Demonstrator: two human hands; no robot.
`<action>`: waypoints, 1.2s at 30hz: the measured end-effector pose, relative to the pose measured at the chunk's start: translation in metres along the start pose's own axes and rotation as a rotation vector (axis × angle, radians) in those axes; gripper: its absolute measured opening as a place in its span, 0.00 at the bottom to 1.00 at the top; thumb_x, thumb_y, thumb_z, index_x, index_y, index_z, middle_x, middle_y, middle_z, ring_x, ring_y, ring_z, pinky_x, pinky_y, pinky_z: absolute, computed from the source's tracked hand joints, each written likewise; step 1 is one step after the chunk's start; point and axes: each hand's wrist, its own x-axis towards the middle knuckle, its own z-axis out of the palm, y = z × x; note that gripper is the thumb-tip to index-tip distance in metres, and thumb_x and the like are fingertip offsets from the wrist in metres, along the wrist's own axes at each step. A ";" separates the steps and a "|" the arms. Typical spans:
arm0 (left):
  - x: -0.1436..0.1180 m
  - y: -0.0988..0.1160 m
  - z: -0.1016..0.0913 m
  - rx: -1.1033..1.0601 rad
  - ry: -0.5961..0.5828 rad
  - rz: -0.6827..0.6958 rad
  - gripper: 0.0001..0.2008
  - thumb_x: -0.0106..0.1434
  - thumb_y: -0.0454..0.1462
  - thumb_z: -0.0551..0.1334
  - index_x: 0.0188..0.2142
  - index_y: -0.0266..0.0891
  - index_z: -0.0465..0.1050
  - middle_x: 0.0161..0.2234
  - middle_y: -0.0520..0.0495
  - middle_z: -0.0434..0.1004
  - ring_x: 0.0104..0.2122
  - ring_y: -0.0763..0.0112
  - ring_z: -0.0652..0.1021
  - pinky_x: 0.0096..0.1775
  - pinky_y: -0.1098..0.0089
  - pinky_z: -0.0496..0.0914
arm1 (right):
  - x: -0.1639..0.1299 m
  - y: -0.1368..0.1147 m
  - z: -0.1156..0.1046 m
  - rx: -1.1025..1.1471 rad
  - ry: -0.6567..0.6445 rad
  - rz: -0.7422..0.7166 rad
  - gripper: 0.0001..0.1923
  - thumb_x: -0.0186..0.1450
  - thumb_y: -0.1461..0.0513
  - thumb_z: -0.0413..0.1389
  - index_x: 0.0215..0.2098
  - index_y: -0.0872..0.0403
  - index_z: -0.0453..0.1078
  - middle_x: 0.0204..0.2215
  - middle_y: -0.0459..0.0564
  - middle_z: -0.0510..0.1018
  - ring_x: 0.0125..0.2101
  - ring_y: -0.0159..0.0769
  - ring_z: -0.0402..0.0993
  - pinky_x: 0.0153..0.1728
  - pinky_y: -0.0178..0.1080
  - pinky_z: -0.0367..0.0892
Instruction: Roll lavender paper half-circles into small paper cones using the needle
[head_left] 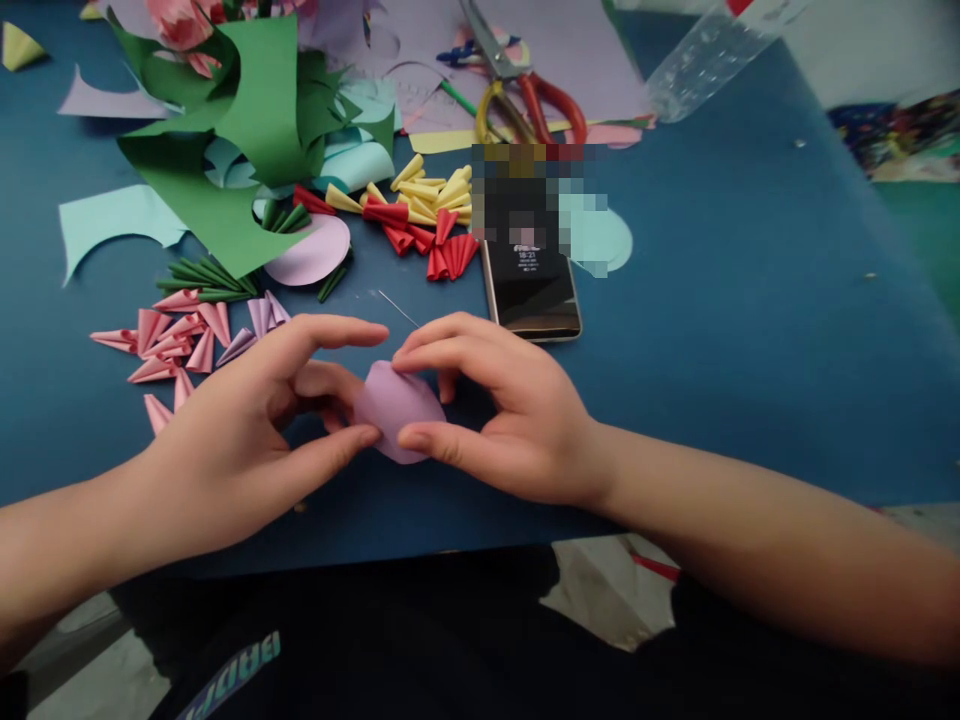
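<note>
A small piece of lilac paper [400, 412], bent into a curve, is held between both hands above the front of the blue table. My left hand [262, 420] pinches its left edge with the thumb and a curled finger, while the index finger stretches out above it. On the other side, my right hand [510, 405] grips it, thumb in front and fingers at the top edge. Just beyond the fingers lies a thin needle-like stick [397, 308]. Pink paper cones [176, 340] and lilac paper cones [259, 325] lie beside my left hand.
A phone [532, 290] lies beyond my right hand, with a pale teal paper disc [611, 240] beside it. Red cones [450, 255], yellow cones [431, 195] and green paper scraps [259, 100] spread across the left and middle. Scissors [517, 80] and a plastic bottle [705, 60] are at the back.
</note>
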 end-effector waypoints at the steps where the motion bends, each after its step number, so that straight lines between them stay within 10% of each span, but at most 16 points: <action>1: -0.001 0.000 0.000 0.026 0.000 0.014 0.26 0.76 0.41 0.69 0.70 0.48 0.69 0.42 0.48 0.90 0.42 0.61 0.91 0.34 0.74 0.83 | 0.000 0.000 0.000 0.008 -0.015 -0.003 0.21 0.73 0.49 0.72 0.54 0.55 0.82 0.49 0.58 0.88 0.44 0.40 0.84 0.36 0.38 0.79; 20: 0.008 0.005 0.006 0.063 0.151 0.061 0.08 0.72 0.39 0.71 0.49 0.42 0.85 0.47 0.45 0.89 0.43 0.64 0.87 0.40 0.70 0.84 | 0.002 -0.012 0.008 0.481 -0.106 0.387 0.12 0.72 0.55 0.73 0.44 0.56 0.84 0.36 0.49 0.88 0.32 0.33 0.84 0.34 0.34 0.80; 25: 0.006 0.009 0.008 0.002 0.124 0.028 0.09 0.71 0.37 0.72 0.50 0.43 0.86 0.43 0.50 0.91 0.40 0.67 0.89 0.44 0.72 0.86 | 0.006 -0.014 0.004 0.358 -0.184 0.301 0.11 0.75 0.58 0.68 0.37 0.57 0.83 0.37 0.52 0.86 0.34 0.33 0.82 0.33 0.32 0.77; 36: 0.010 0.010 0.009 -0.161 0.074 -0.062 0.10 0.68 0.41 0.79 0.45 0.42 0.85 0.34 0.52 0.90 0.32 0.70 0.88 0.34 0.78 0.83 | 0.009 -0.017 0.009 0.837 -0.045 0.676 0.18 0.56 0.63 0.84 0.37 0.57 0.83 0.30 0.45 0.87 0.26 0.28 0.82 0.30 0.29 0.81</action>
